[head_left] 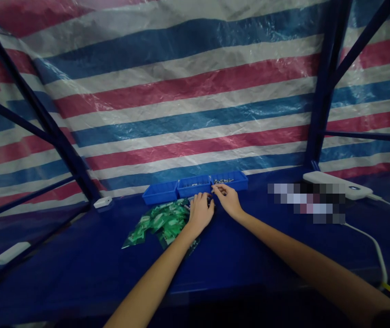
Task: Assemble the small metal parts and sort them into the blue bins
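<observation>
My left hand [201, 213] is palm down with curled fingers, at the right edge of a pile of small green plastic packets [163, 221]. Something small and dark shows by its fingertips, too unclear to name. My right hand [228, 200] is closed in a pinch at the front of the right blue bin [237, 182]; whatever its fingertips hold is too small to make out. Small metal parts [222, 181] lie in that bin. Beside it stand the middle blue bin [194, 187], with a few small pieces inside, and the left blue bin [160, 193].
A white device [338, 184] with a white cable [374, 241] sits on the blue table [242, 269] at right, beside a blurred-out patch. Small white boxes [102, 202] are at left. Blue metal posts [325, 86] and a striped plastic sheet [195, 91] stand behind.
</observation>
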`<action>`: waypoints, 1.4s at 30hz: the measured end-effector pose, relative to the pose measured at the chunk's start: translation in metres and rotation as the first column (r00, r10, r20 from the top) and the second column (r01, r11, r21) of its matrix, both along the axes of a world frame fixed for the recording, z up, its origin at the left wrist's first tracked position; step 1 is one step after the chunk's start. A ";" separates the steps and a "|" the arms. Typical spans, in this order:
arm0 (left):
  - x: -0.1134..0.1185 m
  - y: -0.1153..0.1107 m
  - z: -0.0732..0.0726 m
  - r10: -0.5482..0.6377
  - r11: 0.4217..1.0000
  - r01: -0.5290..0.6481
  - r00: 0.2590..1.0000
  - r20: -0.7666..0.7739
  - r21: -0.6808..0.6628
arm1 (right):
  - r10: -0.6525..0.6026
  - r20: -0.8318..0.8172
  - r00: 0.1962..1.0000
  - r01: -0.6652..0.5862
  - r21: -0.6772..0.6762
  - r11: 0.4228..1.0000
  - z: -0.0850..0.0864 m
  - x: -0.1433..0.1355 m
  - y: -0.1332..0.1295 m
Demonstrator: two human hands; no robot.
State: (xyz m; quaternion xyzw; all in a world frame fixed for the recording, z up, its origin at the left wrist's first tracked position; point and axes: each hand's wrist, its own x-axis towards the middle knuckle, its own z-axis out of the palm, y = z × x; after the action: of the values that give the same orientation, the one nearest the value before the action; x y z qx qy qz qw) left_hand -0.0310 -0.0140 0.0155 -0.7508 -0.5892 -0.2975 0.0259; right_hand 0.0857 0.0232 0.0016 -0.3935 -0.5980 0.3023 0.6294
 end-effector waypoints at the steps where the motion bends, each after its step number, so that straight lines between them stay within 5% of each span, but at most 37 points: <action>1: 0.001 -0.002 0.000 -0.007 1.000 0.007 0.999 -0.040 -0.016 | -0.015 -0.009 1.000 0.015 -0.008 1.000 -0.001 0.001 0.002; 12: 0.001 0.000 -0.007 -0.214 0.976 0.197 0.947 -0.239 -0.094 | 0.018 -0.052 0.999 -0.022 -0.080 0.997 -0.005 0.003 0.007; 19: 0.007 -0.004 -0.008 -0.430 0.902 0.415 0.890 -0.152 -0.116 | 0.145 -0.036 0.989 -0.147 -0.074 0.986 -0.001 0.006 0.013; 26: 0.016 -0.012 -0.007 -0.482 0.873 0.469 0.871 -0.092 -0.135 | 0.145 0.016 0.989 -0.141 -0.153 0.978 0.007 0.007 0.021; 32: 0.017 -0.012 -0.005 -0.437 0.898 0.423 0.887 -0.149 -0.120 | 0.350 -0.177 0.920 -0.371 -0.104 0.923 0.022 -0.002 0.015; 37: 0.011 -0.007 -0.001 -0.223 0.975 0.219 0.969 -0.106 -0.042 | 0.279 -0.079 0.957 -0.289 -0.159 0.944 0.014 -0.004 0.005; 42: 0.001 0.002 0.003 -0.042 0.999 0.036 0.978 0.203 0.033 | 0.171 -0.063 0.983 -0.181 -0.268 0.946 -0.001 -0.008 -0.001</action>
State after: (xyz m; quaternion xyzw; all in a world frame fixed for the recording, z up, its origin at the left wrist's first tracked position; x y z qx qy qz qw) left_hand -0.0295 -0.0124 0.0187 -0.7272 -0.5697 -0.3817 -0.0295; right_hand 0.0779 0.0224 0.0010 -0.4155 -0.5709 0.4444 0.5513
